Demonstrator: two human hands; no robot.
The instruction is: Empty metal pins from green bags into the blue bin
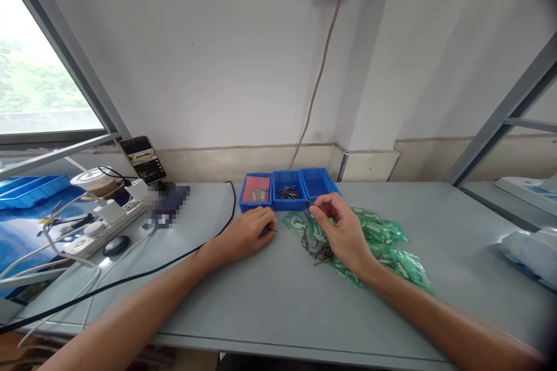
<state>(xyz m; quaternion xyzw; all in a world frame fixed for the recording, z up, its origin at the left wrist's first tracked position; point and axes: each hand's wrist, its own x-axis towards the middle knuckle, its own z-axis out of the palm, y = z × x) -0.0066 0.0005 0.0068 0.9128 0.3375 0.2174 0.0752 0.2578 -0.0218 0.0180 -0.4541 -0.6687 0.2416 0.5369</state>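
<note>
My left hand (248, 233) rests on the grey table (278, 301), fingers curled round a small dark pin whose tip pokes out to the right. My right hand (342, 226) hovers above a heap of small green plastic bags (391, 246) and pinches a small metal pin (310, 202) between thumb and forefinger. Several loose metal pins (317, 252) lie on the table just under that hand. Behind both hands stand three joined blue bins (289, 189): the left holds a pink sheet, the middle holds dark metal pins, the right looks empty.
A black cable (130, 278) crosses the table's left part. Further left are a white power strip (102, 223) with chargers, a propped phone (143, 159) and a blue tray (30, 188). White bags (528, 252) sit at the right edge. The wall is close behind.
</note>
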